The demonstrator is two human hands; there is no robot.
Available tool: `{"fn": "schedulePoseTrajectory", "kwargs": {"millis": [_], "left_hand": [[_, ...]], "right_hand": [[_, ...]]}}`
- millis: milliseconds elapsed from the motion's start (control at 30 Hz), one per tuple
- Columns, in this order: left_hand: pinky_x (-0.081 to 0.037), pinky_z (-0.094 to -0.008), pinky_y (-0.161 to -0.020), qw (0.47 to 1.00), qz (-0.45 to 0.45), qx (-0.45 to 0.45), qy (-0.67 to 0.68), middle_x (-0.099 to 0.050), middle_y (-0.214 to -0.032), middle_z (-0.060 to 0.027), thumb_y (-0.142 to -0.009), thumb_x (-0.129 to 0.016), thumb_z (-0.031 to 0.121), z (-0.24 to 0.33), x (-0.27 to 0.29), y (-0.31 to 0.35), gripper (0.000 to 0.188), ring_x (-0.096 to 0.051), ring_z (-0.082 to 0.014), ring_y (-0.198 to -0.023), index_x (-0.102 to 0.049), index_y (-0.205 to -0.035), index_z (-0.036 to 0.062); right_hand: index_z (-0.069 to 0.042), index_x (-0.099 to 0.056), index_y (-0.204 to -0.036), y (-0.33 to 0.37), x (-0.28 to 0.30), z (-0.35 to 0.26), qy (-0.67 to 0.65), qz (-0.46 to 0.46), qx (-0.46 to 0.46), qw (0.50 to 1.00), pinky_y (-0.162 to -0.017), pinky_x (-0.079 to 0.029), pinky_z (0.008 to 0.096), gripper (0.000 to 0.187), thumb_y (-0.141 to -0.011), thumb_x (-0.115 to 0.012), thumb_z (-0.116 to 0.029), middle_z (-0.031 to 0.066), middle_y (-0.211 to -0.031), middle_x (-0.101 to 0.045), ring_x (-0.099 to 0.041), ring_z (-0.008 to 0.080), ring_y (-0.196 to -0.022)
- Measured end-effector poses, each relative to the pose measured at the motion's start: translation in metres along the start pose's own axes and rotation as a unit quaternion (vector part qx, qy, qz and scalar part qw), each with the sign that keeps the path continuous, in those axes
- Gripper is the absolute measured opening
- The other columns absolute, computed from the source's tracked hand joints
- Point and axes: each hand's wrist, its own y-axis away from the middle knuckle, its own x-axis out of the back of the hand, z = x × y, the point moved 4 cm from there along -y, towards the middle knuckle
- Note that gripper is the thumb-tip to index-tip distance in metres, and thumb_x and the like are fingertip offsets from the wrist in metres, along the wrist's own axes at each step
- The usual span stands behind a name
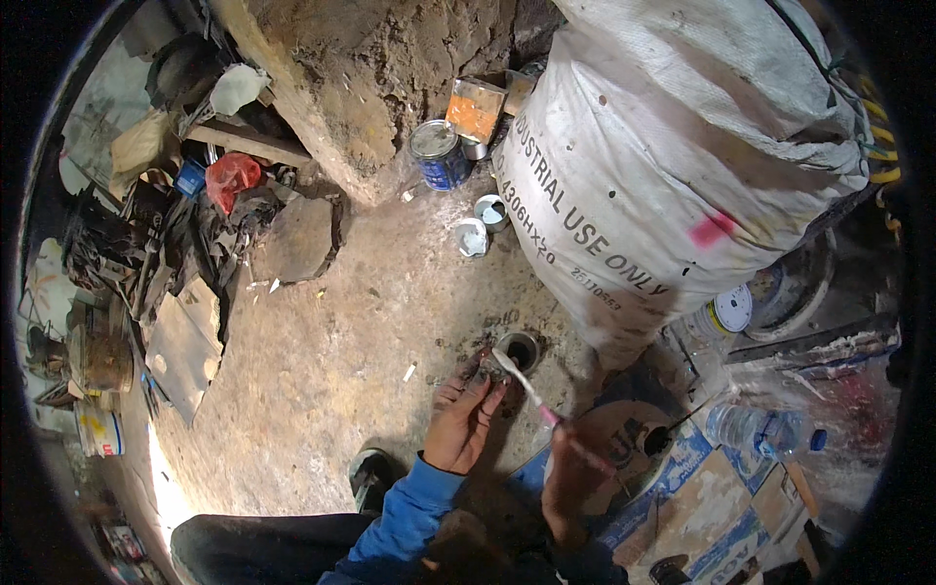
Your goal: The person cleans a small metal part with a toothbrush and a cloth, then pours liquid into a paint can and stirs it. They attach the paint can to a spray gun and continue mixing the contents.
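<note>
Blue fabric sleeve (414,512) near, long white-and-pink brush (531,392) held by a round grey pot (533,343)

Out of that sleeve comes the left hand (458,429), its smudged fingertips pinching a small greyish piece (495,369) whose form is hard to make out. The right hand (573,483), in shadow, grasps the brush by its pink handle, which slants from near right to far left. The brush's pale head meets the piece or sits just above it; one view cannot settle which. Piece and brush are together at the pot's near-left side, probably so that bristles and pot are within easy reach of each other, the left hand seeming to steady the piece.

The pot stands open on the dusty brown floor (331,331); its inside looks dark, and whether it holds liquid is unclear. Farther off, a blue cylindrical tin (444,171) appears closed by its grey top. Near it are a small open metal can (483,208) and a shallow white-coated dish (471,237). A bulging white woven sack (624,185) at far right hides its contents. At right, a clear plastic bottle (751,429) with a blue cap lies on its side.
</note>
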Motion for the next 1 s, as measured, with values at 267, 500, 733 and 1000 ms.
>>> {"fn": "schedulePoseTrajectory", "kwargs": {"millis": [267, 500, 733, 1000], "left_hand": [[-0.058, -0.0354, -0.091, 0.996, 0.052, 0.047, 0.052, -0.064, -0.109, -0.0131, -0.094, -0.056, -0.001, -0.004, 0.014, -0.003, 0.014, -0.066, -0.0236, -0.101, -0.055, -0.108, -0.0043], [-0.057, -0.0337, -0.091, 0.999, -0.002, 0.024, 0.027, -0.061, -0.122, -0.0183, -0.096, -0.056, 0.005, 0.005, 0.015, -0.005, 0.028, -0.063, -0.0285, -0.112, -0.051, -0.123, -0.0007], [-0.054, -0.0325, -0.095, 0.999, -0.005, 0.029, 0.022, -0.057, -0.127, -0.0201, -0.097, -0.055, 0.007, 0.012, 0.022, -0.014, 0.041, -0.06, -0.029, -0.116, -0.043, -0.135, -0.0003], [-0.052, -0.0347, -0.1, 0.999, -0.025, -0.005, -0.031, -0.054, -0.131, -0.0209, -0.095, -0.057, 0.006, 0.015, 0.024, -0.02, 0.046, -0.056, -0.0309, -0.122, -0.04, -0.137, -0.0051]], "right_hand": [[-0.002, -0.067, -0.09, -0.014, 0.002, -0.008, -0.215, 0.078, 0.065, 0.971, -0.083, -0.046, 0.0387, 0.015, -0.087, -0.07, -0.017, 0.0086, -0.087, -0.063, -0.059, 0.0232, -0.086], [-0.011, -0.068, -0.08, -0.077, -0.032, -0.024, 0.041, 0.06, 0.328, 0.942, -0.084, -0.042, 0.0383, 0.011, -0.076, -0.078, -0.011, 0.0048, -0.081, -0.066, -0.06, 0.0265, -0.084], [-0.008, -0.069, -0.08, -0.103, -0.058, -0.026, 0.101, -0.033, 0.355, 0.929, -0.078, -0.046, 0.0389, 0.016, -0.076, -0.078, -0.02, 0.0094, -0.08, -0.066, -0.061, 0.0277, -0.08], [0.001, -0.069, -0.087, -0.069, 0.027, -0.018, -0.22, -0.051, -0.013, 0.974, -0.068, -0.049, 0.0281, 0.016, -0.083, -0.074, -0.014, 0.0065, -0.082, -0.07, -0.062, 0.0125, -0.072]]}}
